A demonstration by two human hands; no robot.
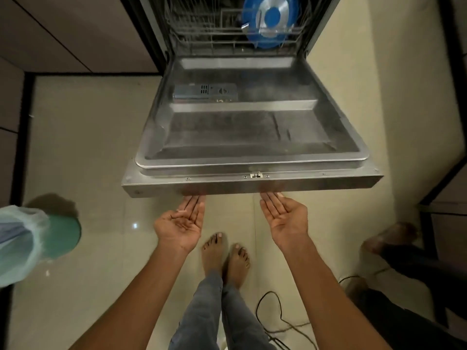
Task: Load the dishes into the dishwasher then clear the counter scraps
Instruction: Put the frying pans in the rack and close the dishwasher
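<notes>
Dishwasher door (252,137) lowered flat, in front of rack (202,29). Plate (270,20) upright in rack, right side. Detergent compartment (206,92) on door's inner face, left of middle. Left hand (180,223) and right hand (284,215) palm-up under door's near edge, fingertips at its underside. Bin (32,238) on floor, far left. Cable (273,322) on floor, right of feet (225,256).

The person wears faded blue-grey jeans (202,311). Both forearms are bare, without sleeves. The feet (225,256) are bare too.
</notes>
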